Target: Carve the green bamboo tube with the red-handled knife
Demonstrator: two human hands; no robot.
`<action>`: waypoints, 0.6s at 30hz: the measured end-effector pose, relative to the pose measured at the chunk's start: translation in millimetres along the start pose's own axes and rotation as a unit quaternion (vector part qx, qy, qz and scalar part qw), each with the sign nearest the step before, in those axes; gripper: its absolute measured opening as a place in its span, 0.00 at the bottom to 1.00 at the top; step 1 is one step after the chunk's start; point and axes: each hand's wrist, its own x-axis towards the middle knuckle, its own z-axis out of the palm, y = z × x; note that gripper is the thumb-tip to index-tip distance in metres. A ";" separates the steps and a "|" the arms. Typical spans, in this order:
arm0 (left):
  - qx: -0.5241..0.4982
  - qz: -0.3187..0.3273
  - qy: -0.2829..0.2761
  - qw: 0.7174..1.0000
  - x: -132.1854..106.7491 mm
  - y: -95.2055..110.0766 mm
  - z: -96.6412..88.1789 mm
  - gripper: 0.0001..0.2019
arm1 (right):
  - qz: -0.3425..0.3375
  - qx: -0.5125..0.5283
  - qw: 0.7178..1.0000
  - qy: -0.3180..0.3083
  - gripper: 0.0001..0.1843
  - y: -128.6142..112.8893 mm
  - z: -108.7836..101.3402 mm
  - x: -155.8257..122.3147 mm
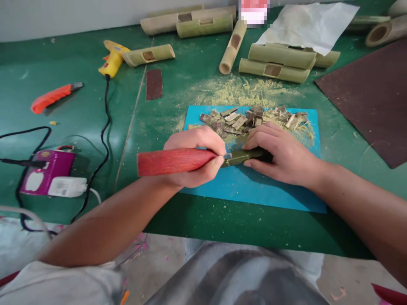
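My left hand (197,156) is closed around a chisel (174,162) with a thick red wooden handle, which points left. Just past my fingertips, its short metal blade touches a dark green piece of bamboo (237,156). My right hand (282,152) grips that bamboo from the right, thumb on the near side and fingers over the top, hiding its right end. Both hands are over a blue sheet (206,192). Beyond them lies a heap of small bamboo chips (235,120), with pale yellow-green shavings (244,93) scattered past the sheet.
Cut bamboo tubes (276,70) with square openings lie at the back, some under white paper (311,25). A yellow glue gun (112,59), an orange utility knife (55,97) and a purple power box (47,171) with cords occupy the left. A brown board (369,101) lies right.
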 end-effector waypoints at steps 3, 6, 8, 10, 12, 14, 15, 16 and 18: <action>0.031 -0.004 -0.071 0.997 3.9 3.6 0.2 0.03 | 0.014 0.007 1.000 -0.007 0.08 -1.3 -0.7 0.3; 0.034 -0.008 -0.108 0.994 5.9 5.9 -0.7 0.06 | 0.016 0.006 1.000 -0.010 0.07 -2.8 -0.9 0.8; 0.036 -0.026 -0.117 0.992 6.1 6.5 -1.7 0.06 | 0.016 0.006 1.000 -0.009 0.07 -3.1 -0.8 1.2; 0.038 -0.039 -0.127 0.990 6.0 6.8 -2.6 0.07 | 0.018 0.008 1.000 -0.009 0.07 -2.8 -0.4 1.4; 0.036 -0.042 -0.133 0.990 6.3 7.2 -2.9 0.07 | 0.016 0.005 1.000 -0.010 0.07 -2.0 0.2 1.3; 0.032 -0.046 -0.134 0.989 7.4 8.1 -2.3 0.07 | 0.011 0.000 1.000 -0.009 0.06 -1.4 0.7 0.8; 0.028 -0.048 -0.134 0.989 8.2 8.6 -1.7 0.06 | 0.009 -0.001 1.000 -0.009 0.06 -1.2 0.9 0.5; 0.024 -0.046 -0.138 0.989 9.0 9.1 -1.0 0.05 | 0.007 -0.002 1.000 -0.010 0.06 -1.2 0.9 0.2; 0.019 -0.038 -0.132 0.990 10.2 9.6 0.7 0.03 | 0.009 0.002 1.000 -0.009 0.07 -1.6 0.5 -0.5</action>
